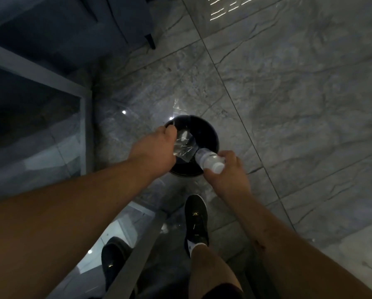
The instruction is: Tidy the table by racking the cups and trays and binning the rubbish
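Both forearms reach down over the black bin (204,126), left hand (157,147) clutching a clear wrapper (184,145), right hand (228,169) gripping a plastic bottle (208,159): binning step, release both next.

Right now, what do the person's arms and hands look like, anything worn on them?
Both forearms are bare, with no sleeves in view. The left hand and right hand wear no gloves, and no watch, ring or wristband shows. The right forearm bears a small dark mark.
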Tool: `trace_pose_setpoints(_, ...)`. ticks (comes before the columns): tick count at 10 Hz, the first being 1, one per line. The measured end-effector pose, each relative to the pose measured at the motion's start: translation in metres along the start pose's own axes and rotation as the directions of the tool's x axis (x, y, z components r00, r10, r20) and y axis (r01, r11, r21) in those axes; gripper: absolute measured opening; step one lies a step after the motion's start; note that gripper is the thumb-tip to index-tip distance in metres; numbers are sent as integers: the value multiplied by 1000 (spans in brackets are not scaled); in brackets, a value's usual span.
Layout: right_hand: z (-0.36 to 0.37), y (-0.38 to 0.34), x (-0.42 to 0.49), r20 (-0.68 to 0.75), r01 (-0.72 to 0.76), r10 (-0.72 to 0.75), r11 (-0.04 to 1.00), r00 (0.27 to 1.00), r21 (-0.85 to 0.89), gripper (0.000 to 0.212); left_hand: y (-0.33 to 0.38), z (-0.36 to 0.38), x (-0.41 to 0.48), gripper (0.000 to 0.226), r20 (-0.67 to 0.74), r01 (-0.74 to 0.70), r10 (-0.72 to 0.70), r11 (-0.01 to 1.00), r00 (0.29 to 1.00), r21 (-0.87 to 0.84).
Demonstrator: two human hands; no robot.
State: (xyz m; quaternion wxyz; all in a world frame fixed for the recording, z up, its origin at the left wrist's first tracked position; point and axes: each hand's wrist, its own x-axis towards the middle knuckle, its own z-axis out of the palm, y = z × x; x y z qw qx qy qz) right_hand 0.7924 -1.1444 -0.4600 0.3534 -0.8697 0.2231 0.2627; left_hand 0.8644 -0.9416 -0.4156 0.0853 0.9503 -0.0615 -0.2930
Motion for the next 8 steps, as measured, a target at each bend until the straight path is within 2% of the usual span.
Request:
trace_pose_setpoints(2, 16, 10, 13, 43, -28, 27, 1000, 999, 10, 71, 0, 19, 4, 50, 0, -5, 5, 1000, 1000, -1)
trace_pose_setpoints(3, 10, 0, 3, 84, -19, 22, 999, 996, -40, 71, 2, 13, -10, 58, 120, 36, -38, 999, 992, 15)
trace_pose_setpoints(4, -1, -11, -15, 116, 1, 12, 995, 993, -104, 55, 2, 0, -32, 61, 266, 75, -85, 996, 960, 47)
trace_pose_setpoints(5, -27, -32, -53, 214, -3, 42, 984, 976, -180, 58, 2, -29, -76, 57, 502, 7, -61, 994, 863, 107)
trace_pose_setpoints(6, -50, -51, -83, 285, 26, 32, 980, 958, -196, 61, 2, -58, -114, 56, 531, -21, -37, 994, 847, 103)
trace_pose_setpoints(7, -92, -77, -130, 371, 58, 37, 969, 928, -241, 43, -2, -100, -171, 52, 492, 9, -53, 996, 869, 90)
trace_pose_setpoints(8, -118, -96, -162, 424, 60, 94, 940, 901, -335, 32, -6, -121, -205, 52, 505, 37, -70, 996, 860, 76)
